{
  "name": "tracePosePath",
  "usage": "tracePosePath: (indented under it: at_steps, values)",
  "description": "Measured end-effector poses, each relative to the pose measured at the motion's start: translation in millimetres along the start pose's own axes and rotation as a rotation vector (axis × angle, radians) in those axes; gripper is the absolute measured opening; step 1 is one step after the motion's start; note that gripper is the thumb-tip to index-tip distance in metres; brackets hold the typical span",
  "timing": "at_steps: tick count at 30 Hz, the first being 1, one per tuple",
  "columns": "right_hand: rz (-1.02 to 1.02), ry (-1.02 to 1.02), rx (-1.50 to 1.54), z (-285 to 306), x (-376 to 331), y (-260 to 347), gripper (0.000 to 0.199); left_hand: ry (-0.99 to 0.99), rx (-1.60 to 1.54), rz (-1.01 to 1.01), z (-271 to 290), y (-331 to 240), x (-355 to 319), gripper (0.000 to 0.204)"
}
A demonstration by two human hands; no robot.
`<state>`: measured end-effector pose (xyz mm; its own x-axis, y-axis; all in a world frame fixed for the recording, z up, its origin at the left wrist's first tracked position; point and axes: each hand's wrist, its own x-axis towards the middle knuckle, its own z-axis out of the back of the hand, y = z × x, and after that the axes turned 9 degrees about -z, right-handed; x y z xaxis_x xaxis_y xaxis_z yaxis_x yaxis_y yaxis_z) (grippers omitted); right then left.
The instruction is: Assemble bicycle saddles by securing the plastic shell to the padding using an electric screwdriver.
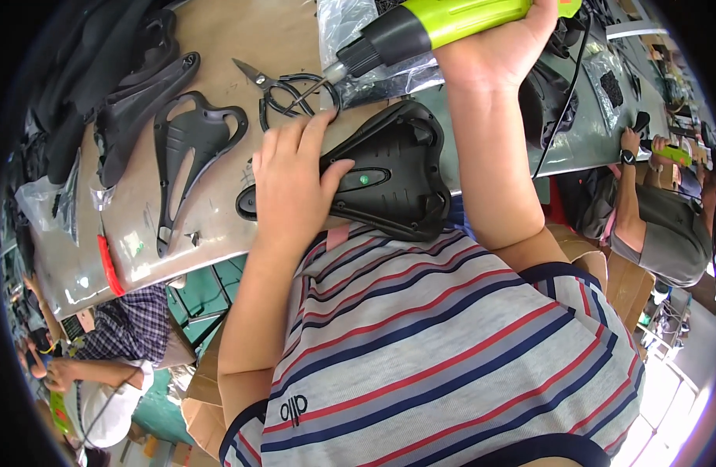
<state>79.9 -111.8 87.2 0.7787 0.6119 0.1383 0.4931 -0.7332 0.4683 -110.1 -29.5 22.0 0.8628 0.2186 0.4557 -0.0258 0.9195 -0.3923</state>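
Note:
In front of me on the table's near edge lies a black plastic saddle-shaped shell [405, 167], its wide end toward my right and its narrow nose toward my left. My left hand [292, 167] is closed over the narrow part, thumb on the inner face near a small green dot [364, 180]. High on the right, my right hand [502, 54] grips a lime-green power screwdriver [459, 19] with a black front. Its thin bit slants down to the left, close above my left fingertips. Behind that bit lie black-handled scissors [274, 87].
Left on the table lies a black open-frame saddle piece [198, 128], with more black parts [144, 105] heaped beyond. A red-handled tool [107, 261] lies near the front edge. Clear plastic bags [389, 86] sit behind the shell. A black cable [572, 93] hangs at right. Other people work on both sides.

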Motion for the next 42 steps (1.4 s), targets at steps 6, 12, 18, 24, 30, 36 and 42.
tracePosePath:
  at_steps: [6, 12, 18, 24, 30, 36, 42]
  values:
    - [0.016, 0.211, 0.087, -1.8, 4.9, 24.7, 0.040, 0.211, -0.247, 0.012, -15.9, 10.0, -8.7, 0.028]
    - [0.018, 0.253, 0.140, -14.6, 11.0, 38.1, 0.038, 0.120, -0.260, -0.141, -54.7, -23.2, 19.5, 0.026]
    - [-0.056, 0.006, 0.071, 18.7, 25.0, -6.9, 0.042, 0.111, -0.253, -0.132, -51.5, -18.0, 9.2, 0.028]
    - [-0.127, -0.049, -0.035, 27.0, 20.9, -22.0, 0.044, -0.048, -0.027, 0.091, -14.8, 4.9, -9.6, 0.032]
    - [-0.053, 0.029, -0.154, 13.7, 10.5, -23.1, 0.046, 0.222, -0.091, 0.532, 6.6, 7.4, -25.7, 0.055]
    - [-0.121, 0.251, -0.025, 16.8, 2.9, -25.4, 0.055, 0.225, -0.376, 0.652, 4.1, 17.1, -25.7, 0.044]
    - [-0.184, 0.329, -0.136, 0.1, -15.4, -39.2, 0.065, 0.128, -0.430, 0.654, -8.8, 20.8, -33.8, 0.039]
